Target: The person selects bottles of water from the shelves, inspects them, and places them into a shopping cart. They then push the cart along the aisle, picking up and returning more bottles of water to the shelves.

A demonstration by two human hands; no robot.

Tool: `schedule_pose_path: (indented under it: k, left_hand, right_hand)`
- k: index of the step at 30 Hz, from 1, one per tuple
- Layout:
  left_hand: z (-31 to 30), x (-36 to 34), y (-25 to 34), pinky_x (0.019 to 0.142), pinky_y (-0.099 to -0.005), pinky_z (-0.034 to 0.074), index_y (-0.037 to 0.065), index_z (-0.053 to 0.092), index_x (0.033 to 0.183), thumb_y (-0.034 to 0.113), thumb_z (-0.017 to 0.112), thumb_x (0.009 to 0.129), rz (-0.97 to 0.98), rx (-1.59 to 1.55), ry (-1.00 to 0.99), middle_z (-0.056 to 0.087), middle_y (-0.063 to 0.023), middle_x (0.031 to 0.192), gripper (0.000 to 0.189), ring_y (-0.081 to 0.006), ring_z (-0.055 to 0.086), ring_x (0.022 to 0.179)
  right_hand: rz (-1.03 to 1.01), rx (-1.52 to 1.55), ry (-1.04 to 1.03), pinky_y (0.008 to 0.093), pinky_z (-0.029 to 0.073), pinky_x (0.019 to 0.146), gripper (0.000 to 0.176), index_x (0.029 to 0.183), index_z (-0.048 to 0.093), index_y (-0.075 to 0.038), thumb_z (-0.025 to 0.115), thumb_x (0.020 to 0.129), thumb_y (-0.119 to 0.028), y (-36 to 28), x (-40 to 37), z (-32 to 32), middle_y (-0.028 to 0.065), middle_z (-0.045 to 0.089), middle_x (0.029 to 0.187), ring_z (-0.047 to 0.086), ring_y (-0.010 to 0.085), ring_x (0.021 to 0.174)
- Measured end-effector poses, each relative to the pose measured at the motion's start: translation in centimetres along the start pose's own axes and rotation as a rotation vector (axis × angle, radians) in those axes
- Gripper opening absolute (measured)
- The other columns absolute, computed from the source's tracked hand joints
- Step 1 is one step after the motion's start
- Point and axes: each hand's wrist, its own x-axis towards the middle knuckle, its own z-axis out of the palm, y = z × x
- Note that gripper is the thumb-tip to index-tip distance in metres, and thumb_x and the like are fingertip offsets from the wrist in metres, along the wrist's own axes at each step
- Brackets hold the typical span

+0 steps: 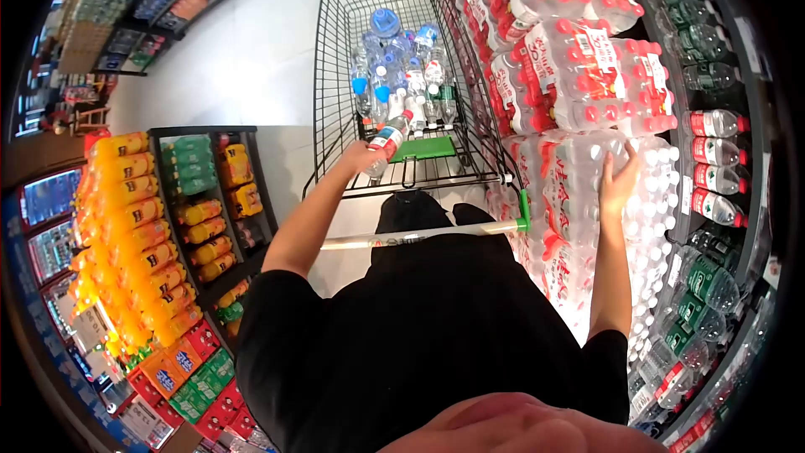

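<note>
My left hand [359,158] is closed around a clear water bottle [391,141] with a red, white and blue label, held tilted over the near end of a shopping cart [317,59]. Several bottles [387,63] are heaped in the cart, some with blue caps, and one large bottle with a blue top [385,22] sits among them. On the right, my right hand [619,178] is open with fingers apart. It rests against or just above a shrink-wrapped pack of bottles [579,172] with white caps; contact is hard to tell.
Red-capped bottle packs [587,67] are stacked along the cart's right side, beside a shelf of loose bottles [717,151]. The cart's handle bar [419,235] crosses in front of my body. Orange drink bottles [138,235] stand stacked on the left, near a dark rack [205,130].
</note>
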Motion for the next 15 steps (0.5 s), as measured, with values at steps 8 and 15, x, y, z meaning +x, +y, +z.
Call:
schedule_pose_path:
  k: [8, 15]
  left_hand:
    - [8.4, -20.4, 11.8, 0.089, -0.0332, 0.050, -0.004, 0.056, 0.123, 0.040, 0.071, 0.085, 0.294, -0.777, -0.055, 0.066, -0.0119, 0.111, 0.060, -0.0182, 0.065, 0.097]
    - [17.1, -27.4, 17.8, 0.093, -0.0418, 0.053, -0.004, 0.044, 0.133, 0.036, 0.065, 0.085, 0.554, -1.065, -0.678, 0.063, -0.0224, 0.118, 0.066, -0.0310, 0.065, 0.106]
  right_hand:
    - [-0.040, 0.621, -0.048, 0.0355, 0.043, 0.097, 0.025, 0.112, 0.061, 0.001, 0.060, 0.088, -0.004, -2.9, -3.7, -3.0, 0.0132, 0.063, 0.112, 0.058, 0.0232, 0.109]
    - [0.106, 1.691, -0.841, 0.0374, 0.042, 0.103, 0.065, 0.145, 0.030, -0.006, 0.064, 0.090, -0.007, -13.1, -8.3, -4.7, 0.0143, 0.050, 0.136, 0.050, 0.0221, 0.124]
